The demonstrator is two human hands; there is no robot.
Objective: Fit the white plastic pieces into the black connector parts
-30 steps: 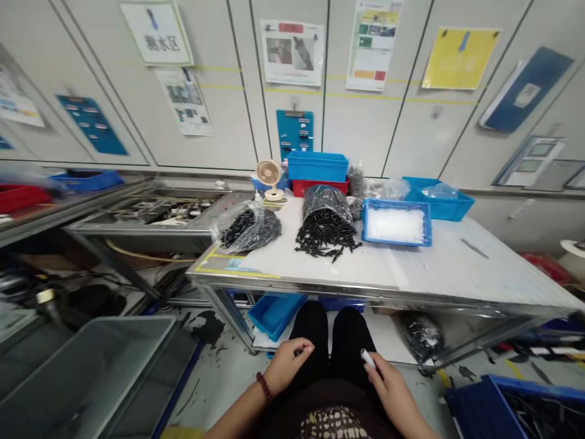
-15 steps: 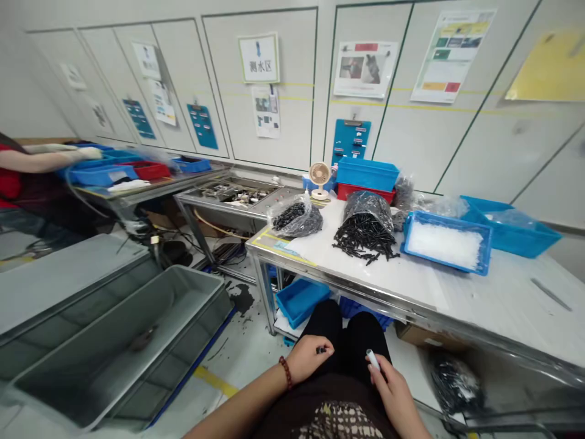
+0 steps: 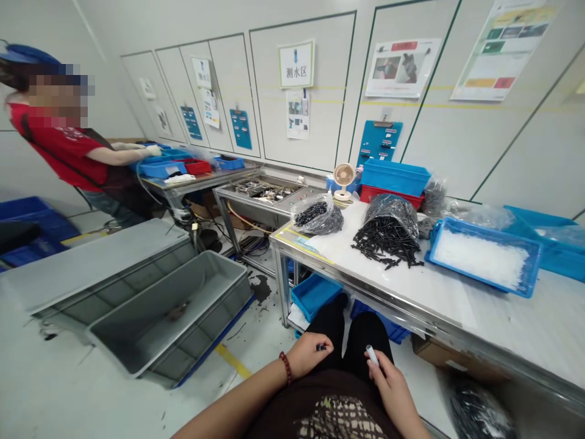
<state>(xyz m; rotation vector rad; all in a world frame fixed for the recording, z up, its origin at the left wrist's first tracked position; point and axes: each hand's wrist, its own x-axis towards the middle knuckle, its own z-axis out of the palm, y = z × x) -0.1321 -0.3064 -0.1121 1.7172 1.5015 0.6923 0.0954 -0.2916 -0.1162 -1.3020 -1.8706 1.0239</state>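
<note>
My left hand [image 3: 309, 355] rests on my left knee, fingers closed on a small black part [image 3: 322, 347]. A beaded bracelet [image 3: 286, 366] circles that wrist. My right hand [image 3: 388, 381] lies on my right knee and pinches a short white tube [image 3: 372, 355]. Both hands are in my lap, in front of the steel table [image 3: 365, 292]. On the table lie a heap of black parts [image 3: 386, 241] spilling from a bag, a second bag of black parts [image 3: 317, 216], and a blue tray of white parts [image 3: 482, 257].
A large grey bin [image 3: 169, 317] stands on the floor to my left, beside a flat grey lid [image 3: 86, 262]. Blue and red bins [image 3: 393, 177] and a small fan [image 3: 342, 180] line the table's back. A person in a red shirt [image 3: 64, 152] works at a far bench.
The view has swung left, bringing the grey bin and the person in red into sight. My hands stay on my knees, still holding the black part and the white tube.
</note>
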